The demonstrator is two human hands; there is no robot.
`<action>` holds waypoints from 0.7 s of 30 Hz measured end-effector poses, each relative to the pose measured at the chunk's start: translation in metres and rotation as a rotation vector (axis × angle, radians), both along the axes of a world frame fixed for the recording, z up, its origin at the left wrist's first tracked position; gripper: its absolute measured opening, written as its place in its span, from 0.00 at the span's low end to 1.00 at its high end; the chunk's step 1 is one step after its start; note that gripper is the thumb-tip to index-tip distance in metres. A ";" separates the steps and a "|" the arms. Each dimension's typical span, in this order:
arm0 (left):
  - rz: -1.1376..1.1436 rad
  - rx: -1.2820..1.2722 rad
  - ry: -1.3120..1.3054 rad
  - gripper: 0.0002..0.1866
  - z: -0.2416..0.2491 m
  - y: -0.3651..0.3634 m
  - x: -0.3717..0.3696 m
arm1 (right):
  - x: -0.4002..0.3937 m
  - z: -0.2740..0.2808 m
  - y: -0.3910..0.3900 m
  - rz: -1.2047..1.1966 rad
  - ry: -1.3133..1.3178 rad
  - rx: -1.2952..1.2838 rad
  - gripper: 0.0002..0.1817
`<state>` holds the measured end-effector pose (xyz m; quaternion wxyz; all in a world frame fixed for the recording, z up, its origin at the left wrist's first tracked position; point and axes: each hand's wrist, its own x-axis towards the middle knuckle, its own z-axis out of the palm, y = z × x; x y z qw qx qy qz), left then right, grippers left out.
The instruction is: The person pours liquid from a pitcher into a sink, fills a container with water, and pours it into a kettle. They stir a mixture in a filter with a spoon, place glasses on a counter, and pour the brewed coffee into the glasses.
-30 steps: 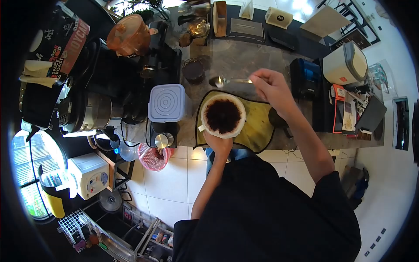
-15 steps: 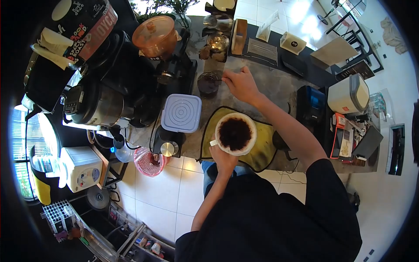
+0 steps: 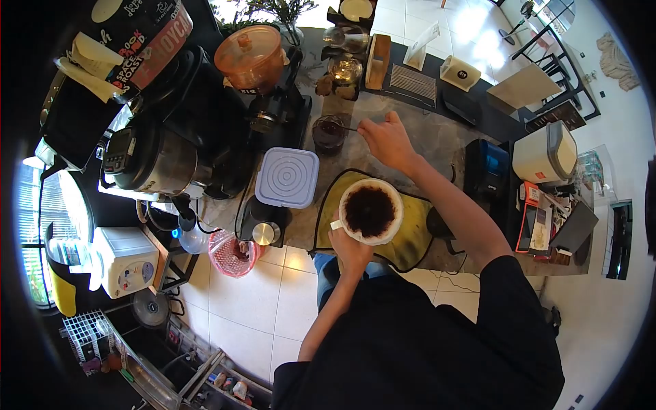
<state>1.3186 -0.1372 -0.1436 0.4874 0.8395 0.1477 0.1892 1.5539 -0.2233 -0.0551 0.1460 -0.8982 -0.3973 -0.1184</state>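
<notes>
A white cup [image 3: 388, 236] with a dark brown, powdery-looking patch inside a pale ring on top is in front of me. My left hand [image 3: 352, 251] is closed around its handle side. It is over a yellow-green cloth [image 3: 410, 253] with a dark border. My right hand [image 3: 388, 143] pinches the thin handle of a small utensil [image 3: 350, 128]. The utensil's head is at the mouth of a dark-filled glass jar [image 3: 329, 142] on the counter; its exact shape is hard to make out.
Left of the cloth is a container with a pale lilac lid [image 3: 287, 178]. Behind it are an orange lidded tub [image 3: 253, 61] and a coffee grinder or machine [image 3: 265, 121]. A black device [image 3: 486, 167] and a white bin [image 3: 545, 154] stand at right. A pink basket [image 3: 232, 254] is on the floor.
My right hand has moved slightly right and down, and more of the utensil's thin handle shows. My left hand stays at the cup. The whole view has shifted a little.
</notes>
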 end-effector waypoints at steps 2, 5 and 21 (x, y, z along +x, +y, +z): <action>0.008 0.001 0.004 0.33 0.001 0.000 0.001 | -0.002 -0.002 -0.005 -0.038 0.032 -0.015 0.07; 0.004 -0.011 -0.002 0.32 0.002 0.000 0.001 | -0.004 -0.005 -0.009 -0.047 0.076 -0.045 0.06; 0.034 0.023 0.017 0.31 0.003 -0.001 0.002 | -0.004 0.003 -0.007 0.005 -0.024 0.005 0.07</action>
